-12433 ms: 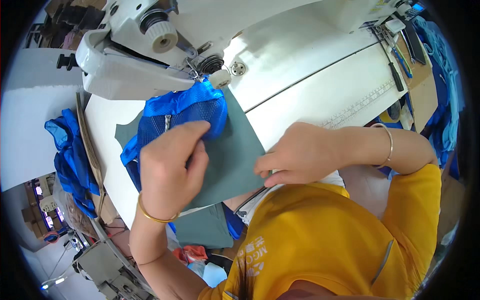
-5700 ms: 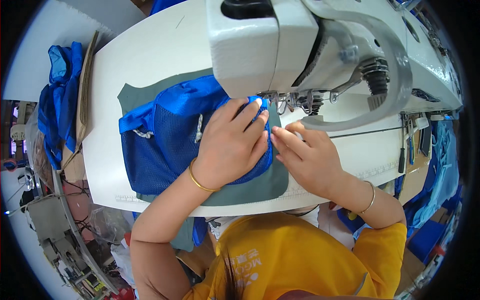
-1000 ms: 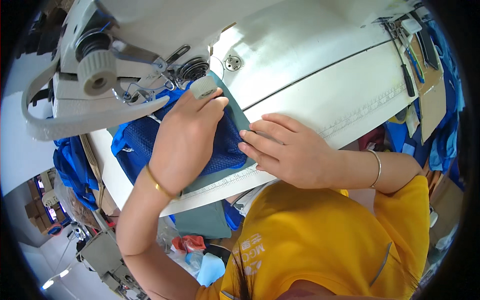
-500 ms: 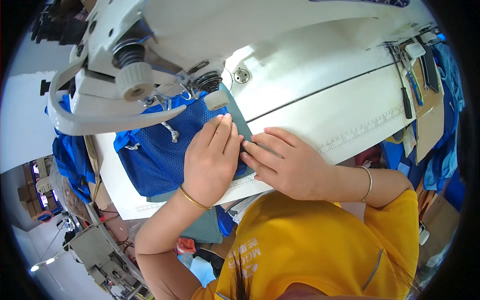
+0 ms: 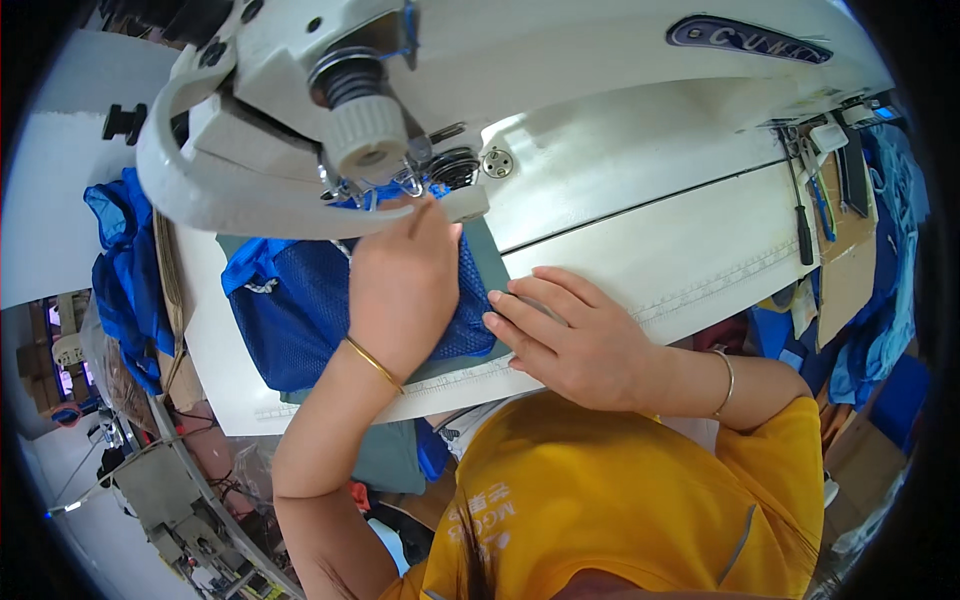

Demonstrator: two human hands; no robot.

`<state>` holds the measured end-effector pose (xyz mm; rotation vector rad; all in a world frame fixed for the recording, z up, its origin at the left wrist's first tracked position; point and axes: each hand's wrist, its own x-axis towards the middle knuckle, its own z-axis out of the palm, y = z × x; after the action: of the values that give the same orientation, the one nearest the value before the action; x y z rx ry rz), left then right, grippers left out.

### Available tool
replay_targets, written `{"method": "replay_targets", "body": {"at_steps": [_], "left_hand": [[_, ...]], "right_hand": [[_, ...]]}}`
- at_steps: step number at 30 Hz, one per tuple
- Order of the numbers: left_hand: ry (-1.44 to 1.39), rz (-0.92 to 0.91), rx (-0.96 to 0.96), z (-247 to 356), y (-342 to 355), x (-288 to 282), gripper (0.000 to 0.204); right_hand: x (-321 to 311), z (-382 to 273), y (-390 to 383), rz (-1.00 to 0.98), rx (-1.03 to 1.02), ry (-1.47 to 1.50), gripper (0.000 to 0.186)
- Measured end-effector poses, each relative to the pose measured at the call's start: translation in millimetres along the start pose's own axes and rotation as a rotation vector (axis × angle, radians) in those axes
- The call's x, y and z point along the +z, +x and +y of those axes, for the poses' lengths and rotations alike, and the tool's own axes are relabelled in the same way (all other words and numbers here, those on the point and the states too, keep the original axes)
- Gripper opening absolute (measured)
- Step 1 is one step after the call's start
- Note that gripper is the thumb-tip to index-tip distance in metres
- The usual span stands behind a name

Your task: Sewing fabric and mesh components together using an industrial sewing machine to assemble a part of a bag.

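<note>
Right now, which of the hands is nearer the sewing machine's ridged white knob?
Left. The left hand is on blue mesh fabric, just below the knob; the right hand is farther off to the right.

A black-handled screwdriver (image 5: 804, 236) lies beside brown cardboard (image 5: 848, 282), light-blue cloth (image 5: 905, 185) bunched further right
</note>
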<state>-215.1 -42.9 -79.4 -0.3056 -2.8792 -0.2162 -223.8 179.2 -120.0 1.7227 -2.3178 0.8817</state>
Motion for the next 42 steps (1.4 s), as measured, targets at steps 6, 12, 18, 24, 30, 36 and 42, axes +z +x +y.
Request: {"method": "replay_targets", "body": {"at_steps": [6, 12, 18, 24, 30, 36, 42], "left_hand": [[0.147, 0.176, -0.088, -6.9, 10.3, 22.9, 0.019], [0.244, 0.105, -0.317, 5.7, 23.6, 26.7, 0.015], [0.319, 0.200, -0.258, 6.7, 23.0, 35.7, 0.015], [0.226, 0.255, -0.265, 11.4, 12.1, 38.6, 0.006], [0.382, -0.033, -0.283, 30.1, 0.9, 31.7, 0.016], [0.128, 0.093, -0.208, 35.4, -14.1, 21.4, 0.029], [-0.028, 0.148, -0.124, 31.2, -16.8, 14.2, 0.031]], "right_hand": [[0.2, 1.9, -0.9, 0.015, -0.010, 0.011, 0.039], [4.2, 3.7, -3.2, 0.085, -0.022, 0.014, 0.038], [7.3, 4.2, -6.0, 0.082, -0.026, 0.007, 0.038], [7.6, 3.8, -4.8, 0.071, -0.028, -0.009, 0.039], [1.4, 4.3, -1.7, 0.029, -0.066, -0.013, 0.037], [-2.9, 3.8, -0.5, -0.052, -0.059, -0.030, 0.046], [-0.9, 0.9, 2.0, -0.050, -0.048, -0.034, 0.048]]}}
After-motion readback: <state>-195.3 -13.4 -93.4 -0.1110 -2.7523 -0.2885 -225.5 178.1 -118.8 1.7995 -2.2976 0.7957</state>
